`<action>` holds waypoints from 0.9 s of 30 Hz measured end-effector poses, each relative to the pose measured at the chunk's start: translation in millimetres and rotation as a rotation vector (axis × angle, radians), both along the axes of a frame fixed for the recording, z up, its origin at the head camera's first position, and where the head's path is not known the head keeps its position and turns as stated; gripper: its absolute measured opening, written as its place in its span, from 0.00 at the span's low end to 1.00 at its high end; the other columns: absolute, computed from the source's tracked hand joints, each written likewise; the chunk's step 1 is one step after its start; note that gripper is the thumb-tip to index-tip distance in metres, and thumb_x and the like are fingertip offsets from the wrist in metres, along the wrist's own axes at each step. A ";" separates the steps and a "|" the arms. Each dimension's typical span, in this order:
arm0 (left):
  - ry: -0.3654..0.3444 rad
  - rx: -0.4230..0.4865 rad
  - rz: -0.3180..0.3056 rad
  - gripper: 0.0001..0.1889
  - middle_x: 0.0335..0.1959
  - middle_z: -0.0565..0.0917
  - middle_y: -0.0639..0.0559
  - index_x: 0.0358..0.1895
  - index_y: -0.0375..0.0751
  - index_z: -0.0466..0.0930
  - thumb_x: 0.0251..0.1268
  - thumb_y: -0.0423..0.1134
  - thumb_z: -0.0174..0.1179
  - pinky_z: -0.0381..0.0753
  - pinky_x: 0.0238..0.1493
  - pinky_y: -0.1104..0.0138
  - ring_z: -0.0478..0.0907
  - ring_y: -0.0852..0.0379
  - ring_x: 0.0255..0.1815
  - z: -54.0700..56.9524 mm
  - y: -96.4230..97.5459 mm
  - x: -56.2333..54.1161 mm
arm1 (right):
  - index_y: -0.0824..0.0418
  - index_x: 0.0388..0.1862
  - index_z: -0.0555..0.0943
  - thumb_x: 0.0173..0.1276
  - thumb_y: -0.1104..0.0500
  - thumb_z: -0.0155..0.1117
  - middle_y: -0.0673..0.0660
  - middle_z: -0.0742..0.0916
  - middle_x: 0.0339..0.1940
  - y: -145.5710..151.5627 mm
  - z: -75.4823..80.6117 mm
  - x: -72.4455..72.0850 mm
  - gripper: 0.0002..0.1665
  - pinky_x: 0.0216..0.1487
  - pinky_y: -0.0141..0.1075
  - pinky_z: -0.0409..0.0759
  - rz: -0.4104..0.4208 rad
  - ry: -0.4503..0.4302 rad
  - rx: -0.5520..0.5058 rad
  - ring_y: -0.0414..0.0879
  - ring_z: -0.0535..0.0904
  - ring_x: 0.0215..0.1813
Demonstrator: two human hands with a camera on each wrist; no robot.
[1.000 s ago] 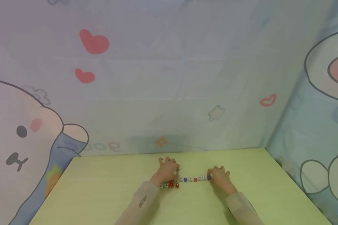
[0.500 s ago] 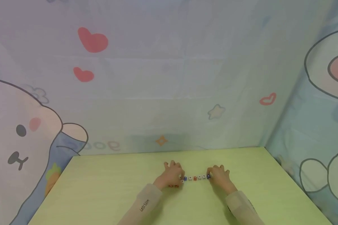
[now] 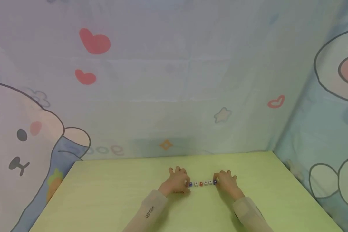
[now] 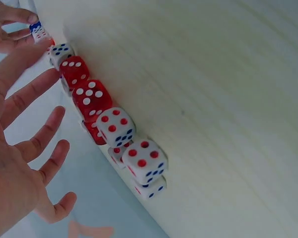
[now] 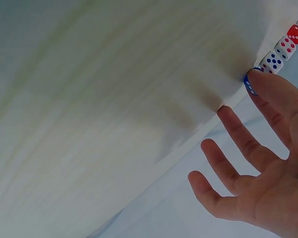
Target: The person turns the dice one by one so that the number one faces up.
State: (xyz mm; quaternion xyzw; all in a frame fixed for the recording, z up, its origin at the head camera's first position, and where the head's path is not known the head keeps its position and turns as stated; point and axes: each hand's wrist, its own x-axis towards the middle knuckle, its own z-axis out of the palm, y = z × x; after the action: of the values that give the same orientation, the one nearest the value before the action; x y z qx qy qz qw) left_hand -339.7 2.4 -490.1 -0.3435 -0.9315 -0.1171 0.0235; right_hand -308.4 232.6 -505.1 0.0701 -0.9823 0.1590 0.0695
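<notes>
A row of small dice stretches between my hands, with a red die (image 3: pixel 201 184) amid white and blue ones. My left hand (image 3: pixel 176 182) is at the row's left end, thumb and index finger about a white die (image 4: pixel 62 53), its other fingers spread. Beside that hand, red dice (image 4: pixel 92 98) and white dice (image 4: pixel 145 157) form a second line, some stacked on others; in the head view the hand mostly hides them. At the opposite end, my right hand (image 3: pixel 227 183) pinches a blue die (image 5: pixel 249 85) between thumb and index finger, the other fingers loosely extended.
The dice rest on a pale yellow-green table (image 3: pixel 110 190). Behind its far edge hangs a printed cloth backdrop (image 3: pixel 162 106) with hearts and cartoon animals, which also covers the sides.
From one second ago, my left hand has moved right to the row's left end, covering dice that showed beside it. My right hand keeps its place at the blue die.
</notes>
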 end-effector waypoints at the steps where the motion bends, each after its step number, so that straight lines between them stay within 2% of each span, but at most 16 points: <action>1: 0.005 0.023 0.006 0.09 0.36 0.74 0.56 0.17 0.54 0.78 0.46 0.49 0.66 0.51 0.51 0.38 0.62 0.54 0.42 0.8 0.2 -0.9 | 0.53 0.28 0.80 0.49 0.64 0.67 0.56 0.80 0.34 0.6 -0.3 0.5 0.07 0.37 0.57 0.65 -0.003 0.000 0.000 0.55 0.67 0.39; 4: 0.051 0.108 0.032 0.09 0.39 0.76 0.52 0.20 0.51 0.79 0.52 0.48 0.62 0.51 0.50 0.35 0.65 0.50 0.44 5.0 0.1 -4.7 | 0.53 0.28 0.80 0.49 0.63 0.67 0.56 0.80 0.34 2.1 -1.4 1.0 0.08 0.36 0.56 0.65 -0.006 0.007 0.001 0.55 0.68 0.39; 6: 0.103 0.126 0.057 0.06 0.40 0.76 0.50 0.24 0.49 0.81 0.54 0.44 0.61 0.53 0.49 0.36 0.66 0.48 0.45 5.9 0.2 -9.7 | 0.53 0.28 0.80 0.49 0.63 0.67 0.56 0.80 0.33 2.9 -1.7 1.0 0.08 0.36 0.56 0.66 -0.006 0.016 0.003 0.56 0.68 0.39; 10: 0.179 0.083 0.127 0.07 0.40 0.75 0.48 0.35 0.46 0.83 0.54 0.42 0.61 0.54 0.49 0.39 0.65 0.46 0.45 3.7 2.3 -21.9 | 0.53 0.28 0.80 0.49 0.63 0.68 0.56 0.80 0.33 4.4 -2.1 1.0 0.08 0.36 0.57 0.66 -0.012 0.027 0.003 0.56 0.68 0.39; 13: 0.186 0.058 0.163 0.10 0.38 0.75 0.46 0.39 0.46 0.83 0.53 0.41 0.61 0.54 0.51 0.39 0.64 0.46 0.45 1.7 5.5 -28.9 | 0.53 0.27 0.79 0.49 0.64 0.67 0.56 0.80 0.33 5.6 -2.6 1.3 0.08 0.37 0.58 0.66 -0.019 0.033 0.003 0.56 0.69 0.39; 16: 0.192 0.025 0.179 0.08 0.37 0.75 0.46 0.37 0.47 0.84 0.53 0.41 0.62 0.55 0.51 0.38 0.65 0.45 0.45 -1.3 9.2 -33.4 | 0.53 0.27 0.79 0.48 0.64 0.68 0.56 0.80 0.33 6.1 -3.0 2.1 0.08 0.37 0.60 0.66 -0.022 0.043 0.003 0.57 0.69 0.39; 20: 0.190 -0.034 0.212 0.03 0.40 0.77 0.44 0.28 0.47 0.83 0.53 0.38 0.60 0.56 0.52 0.38 0.66 0.41 0.50 -5.3 13.1 -37.2 | 0.54 0.27 0.80 0.47 0.65 0.68 0.56 0.80 0.32 3.3 -2.2 3.2 0.08 0.36 0.58 0.66 -0.019 0.051 -0.004 0.55 0.68 0.37; 24: 0.188 -0.072 0.249 0.03 0.40 0.78 0.43 0.24 0.48 0.82 0.52 0.38 0.60 0.56 0.51 0.39 0.66 0.39 0.52 -7.8 16.4 -39.4 | 0.55 0.27 0.80 0.47 0.65 0.68 0.57 0.80 0.32 0.2 -2.4 1.5 0.08 0.35 0.55 0.66 -0.015 0.046 -0.003 0.54 0.68 0.37; 27: 0.195 -0.089 0.253 0.03 0.39 0.78 0.44 0.24 0.49 0.82 0.52 0.40 0.60 0.57 0.51 0.39 0.67 0.40 0.51 -7.6 19.7 -39.9 | 0.55 0.28 0.80 0.47 0.65 0.68 0.56 0.80 0.33 0.5 -3.4 -0.5 0.09 0.36 0.55 0.66 -0.028 0.041 0.010 0.54 0.68 0.37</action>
State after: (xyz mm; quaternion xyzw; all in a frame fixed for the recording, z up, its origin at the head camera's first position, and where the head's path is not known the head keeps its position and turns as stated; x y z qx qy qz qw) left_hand -379.6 22.2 -497.7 -0.2337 -0.9650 -0.0381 0.1130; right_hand -308.9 233.1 -508.5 0.0597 -0.9824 0.1515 0.0913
